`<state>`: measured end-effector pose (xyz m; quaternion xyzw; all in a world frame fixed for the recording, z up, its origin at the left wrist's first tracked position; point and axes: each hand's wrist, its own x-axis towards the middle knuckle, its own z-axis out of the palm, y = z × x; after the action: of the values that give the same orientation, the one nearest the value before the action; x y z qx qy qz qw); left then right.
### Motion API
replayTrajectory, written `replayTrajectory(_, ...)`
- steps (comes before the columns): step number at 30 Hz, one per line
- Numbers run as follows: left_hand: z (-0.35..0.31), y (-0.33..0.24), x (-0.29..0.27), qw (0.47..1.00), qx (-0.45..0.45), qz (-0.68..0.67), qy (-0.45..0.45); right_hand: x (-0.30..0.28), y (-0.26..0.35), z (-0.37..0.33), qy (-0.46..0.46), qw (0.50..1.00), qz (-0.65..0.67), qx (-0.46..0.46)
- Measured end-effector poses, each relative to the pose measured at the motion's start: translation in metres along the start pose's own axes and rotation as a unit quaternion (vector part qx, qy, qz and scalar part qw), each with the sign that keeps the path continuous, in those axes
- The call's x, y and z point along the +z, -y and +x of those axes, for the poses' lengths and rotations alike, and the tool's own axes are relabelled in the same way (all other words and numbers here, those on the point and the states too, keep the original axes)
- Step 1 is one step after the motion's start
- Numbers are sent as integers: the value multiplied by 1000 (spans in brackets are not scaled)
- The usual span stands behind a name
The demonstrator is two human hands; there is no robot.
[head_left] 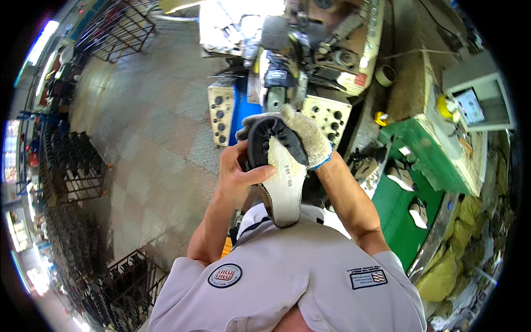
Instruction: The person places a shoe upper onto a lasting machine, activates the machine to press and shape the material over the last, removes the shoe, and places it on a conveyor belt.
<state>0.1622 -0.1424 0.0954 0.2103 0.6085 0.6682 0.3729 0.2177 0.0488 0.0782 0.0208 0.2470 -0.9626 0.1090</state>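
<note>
Shoe (286, 191) observed at the centre of the frame, pale sole facing the camera, black toe end toward the top. Both hands are closed on it: the left side is gripped by the bare left hand (237, 170), thumb laid over the sole; the toe's right side is held by the right hand (311, 137), gloved. A machine (276, 74) is seen at upper centre, flanked by two knobbed panels (327, 117). Further shoes (418, 213) are noted on a green surface (399, 235), lower right.
</note>
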Motion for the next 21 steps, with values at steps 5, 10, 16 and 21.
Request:
replayTrajectory(5,2,15,32,995,-67,5,74,-23,6,-57,-64,977,-185,-87)
replayTrajectory(10,3,23,51,983,-66,101,135,-11,18,-99,-87,939,-317,-99)
replayTrajectory(16,27,41,60,963,-196,-107,149,-12,13,-119,-177,893,-393,-131)
replayTrajectory(21,72,34,85,922,-263,-207,196,-26,-2,-122,-220,894,-346,-181)
